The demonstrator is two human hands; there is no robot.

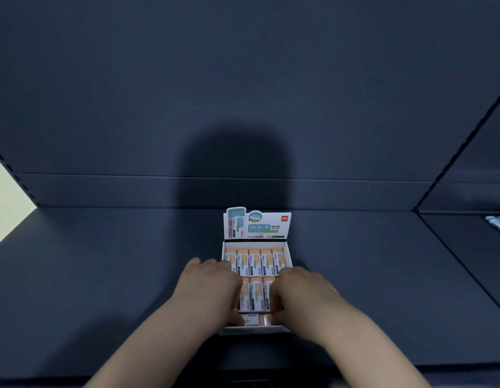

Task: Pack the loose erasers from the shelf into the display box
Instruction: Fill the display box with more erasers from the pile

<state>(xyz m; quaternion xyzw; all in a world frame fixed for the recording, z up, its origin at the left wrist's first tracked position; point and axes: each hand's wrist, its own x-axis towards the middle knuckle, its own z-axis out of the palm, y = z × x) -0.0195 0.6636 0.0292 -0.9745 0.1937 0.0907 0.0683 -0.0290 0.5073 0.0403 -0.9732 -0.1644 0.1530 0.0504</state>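
Fingers of left hand [212, 287] and right hand [302, 295] pinch crosswise eraser [253, 320] at display box [254, 329] front wall; forcing it could buckle packed rows [256, 261] or skid box toward shelf [103, 275] front edge.

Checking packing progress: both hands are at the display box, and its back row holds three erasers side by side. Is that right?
Not quite. The head view shows five erasers in the back row, not three. The rest stands: the left hand and right hand are both at the display box.
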